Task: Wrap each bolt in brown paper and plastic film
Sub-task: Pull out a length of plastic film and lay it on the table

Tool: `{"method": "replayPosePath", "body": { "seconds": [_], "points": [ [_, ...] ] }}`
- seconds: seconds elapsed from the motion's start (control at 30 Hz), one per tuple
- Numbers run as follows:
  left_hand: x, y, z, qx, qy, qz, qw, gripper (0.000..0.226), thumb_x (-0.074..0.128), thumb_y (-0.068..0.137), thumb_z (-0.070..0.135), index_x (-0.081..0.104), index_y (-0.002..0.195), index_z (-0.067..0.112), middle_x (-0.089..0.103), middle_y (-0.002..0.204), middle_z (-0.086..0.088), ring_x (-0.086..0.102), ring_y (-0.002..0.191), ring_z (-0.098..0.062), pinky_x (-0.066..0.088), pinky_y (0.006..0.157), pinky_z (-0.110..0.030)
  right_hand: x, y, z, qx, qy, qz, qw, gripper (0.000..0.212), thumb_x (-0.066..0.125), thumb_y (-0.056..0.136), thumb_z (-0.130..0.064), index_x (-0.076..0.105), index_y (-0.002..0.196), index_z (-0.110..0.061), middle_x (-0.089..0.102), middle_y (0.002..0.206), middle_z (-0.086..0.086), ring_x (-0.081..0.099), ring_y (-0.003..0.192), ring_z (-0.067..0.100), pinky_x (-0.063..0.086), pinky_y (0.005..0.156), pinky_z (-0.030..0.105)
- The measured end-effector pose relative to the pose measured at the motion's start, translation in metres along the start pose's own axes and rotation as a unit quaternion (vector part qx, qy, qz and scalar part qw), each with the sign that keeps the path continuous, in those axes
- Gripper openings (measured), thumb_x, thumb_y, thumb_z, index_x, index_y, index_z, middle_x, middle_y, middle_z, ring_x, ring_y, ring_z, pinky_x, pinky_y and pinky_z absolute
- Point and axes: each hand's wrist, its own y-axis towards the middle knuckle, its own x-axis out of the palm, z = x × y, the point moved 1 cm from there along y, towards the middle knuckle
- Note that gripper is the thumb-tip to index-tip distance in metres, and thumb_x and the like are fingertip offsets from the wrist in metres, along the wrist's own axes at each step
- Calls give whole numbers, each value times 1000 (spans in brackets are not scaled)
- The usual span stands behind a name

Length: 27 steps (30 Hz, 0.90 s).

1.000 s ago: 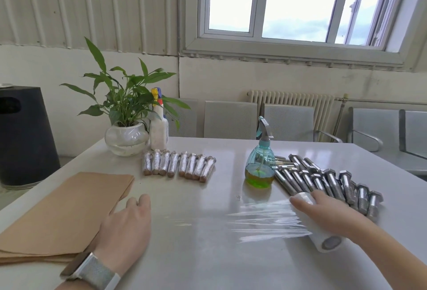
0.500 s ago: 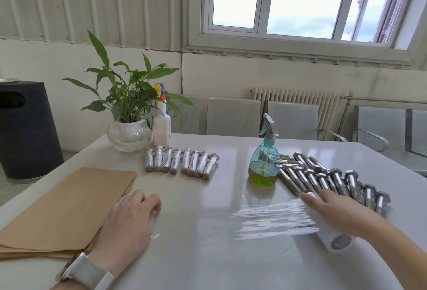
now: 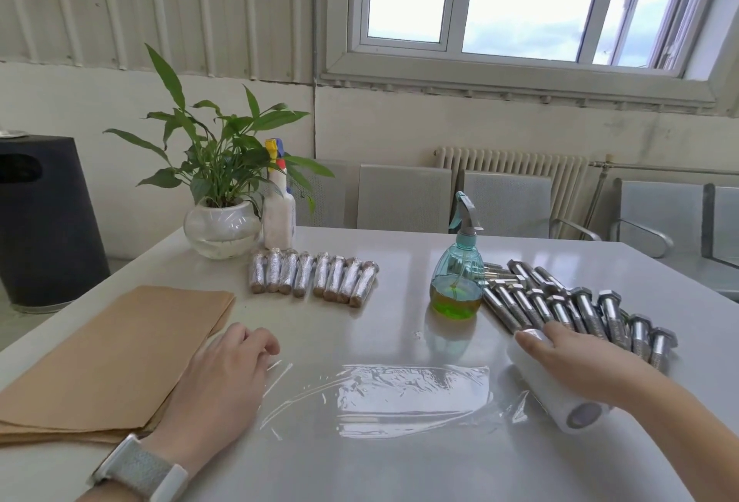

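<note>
No text, label, brand, number or sign can be read anywhere. The white bottle beside the plant carries a small coloured patch, but it is too blurred to make out any words.

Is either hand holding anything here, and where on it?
The right hand rests over the top of the film roll. The left hand presses the loose end of the plastic film to the table; neither clearly grips.
</note>
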Motion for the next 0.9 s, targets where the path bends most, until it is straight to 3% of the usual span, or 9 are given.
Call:
{"method": "replayPosePath", "body": {
  "seconds": [0.13,0.27,0.47,0.57,0.7,0.8,0.9],
  "points": [
    [-2,0,2,11,-16,-10,1000,23,49,94,15,53,88,36,47,84,12,52,84,-13,40,79,-33,0,-2,-3,-2,-29,0,1000,54,20,95,-68,44,116,-24,60,123,5,57,104,24,45,89,37],
    [-5,0,3,35,9,-21,999,22,33,84,26,49,76,38,45,83,14,50,84,-9,38,81,-31,-2,-4,-7,-5,-55,9,998,50,19,94,-70,41,106,-27,61,120,2,55,99,22,44,87,36],
    [-7,-3,12,60,94,56,992,31,29,79,33,56,63,31,47,70,12,55,63,-14,34,60,-31,-1,-3,-11,-7,-82,19,996,51,18,93,-72,39,106,-28,63,116,-1,54,91,19,45,78,35],
    [-9,-4,12,42,118,64,990,30,31,75,34,57,60,28,47,67,9,55,61,-17,35,59,-32,0,-4,-13,-1,-98,22,995,49,19,93,-72,37,104,-28,63,114,-2,53,87,18,41,68,34],
    [-11,-3,6,-8,136,57,989,31,33,73,36,60,62,26,50,67,7,56,64,-20,36,61,-32,-7,-13,-25,7,-151,57,987,51,19,92,-72,40,103,-26,60,117,-1,59,102,21,43,74,35],
    [-12,0,11,-45,122,16,991,20,41,85,36,60,81,30,48,82,11,55,86,-15,32,73,-33,-25,-26,-72,-76,-126,165,975,48,29,96,-62,46,120,-24,57,124,1,55,113,22,47,85,35],
    [-17,0,26,-5,39,14,999,12,43,90,35,53,96,33,42,90,13,51,99,-12,31,87,-28,-32,-54,-163,-296,-68,233,924,31,45,97,-48,56,120,-30,59,117,-8,56,108,17,44,83,31]
  ]
}}
